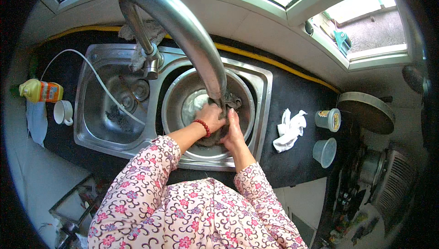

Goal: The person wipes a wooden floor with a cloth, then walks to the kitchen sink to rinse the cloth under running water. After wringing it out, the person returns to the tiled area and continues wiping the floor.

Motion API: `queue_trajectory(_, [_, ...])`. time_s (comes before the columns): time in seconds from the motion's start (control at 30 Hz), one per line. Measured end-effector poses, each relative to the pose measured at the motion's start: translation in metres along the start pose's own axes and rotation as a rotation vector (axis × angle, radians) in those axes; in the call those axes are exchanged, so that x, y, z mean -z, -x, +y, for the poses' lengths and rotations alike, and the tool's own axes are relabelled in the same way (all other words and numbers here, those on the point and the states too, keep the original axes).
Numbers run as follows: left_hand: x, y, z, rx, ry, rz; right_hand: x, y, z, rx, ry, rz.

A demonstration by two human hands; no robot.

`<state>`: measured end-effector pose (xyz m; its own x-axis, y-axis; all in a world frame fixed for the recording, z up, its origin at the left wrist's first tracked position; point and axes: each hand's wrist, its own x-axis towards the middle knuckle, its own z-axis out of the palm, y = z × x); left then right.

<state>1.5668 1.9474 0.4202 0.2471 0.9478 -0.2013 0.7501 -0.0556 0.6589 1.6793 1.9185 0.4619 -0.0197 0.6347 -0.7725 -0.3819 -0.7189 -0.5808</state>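
Observation:
Both my hands are down inside a round metal basin that sits in the right sink bowl. My left hand, with a red bead bracelet at the wrist, is curled around a dark grey, wet-looking cloth. My right hand presses against the same cloth from the right, thumb pointing up. Part of the cloth hangs below the hands, near the water in the basin. The large curved tap reaches over them, and its spout end hides some of the cloth and fingers.
On the left, the second sink bowl has a thin white hose across it. Beyond it are a white mug and a yellow bottle. A crumpled white cloth and two plastic tubs lie on the right counter.

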Motion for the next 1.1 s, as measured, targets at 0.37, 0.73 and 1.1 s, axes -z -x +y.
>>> queue_trajectory(0.37, [0.025, -0.02, 0.028, -0.154, 0.294, 0.263, 0.0, -0.021, 0.014, -0.114, -0.479, -0.16])
queue_trajectory(0.73, [0.057, 0.002, 0.016, 0.117, -0.284, -0.144, 0.016, 0.039, -0.016, -0.014, 0.033, 0.018])
queue_trajectory(1.1, [0.038, 0.034, 0.046, -0.308, 0.218, 0.17, 0.034, -0.023, -0.013, -0.242, -0.426, -0.193])
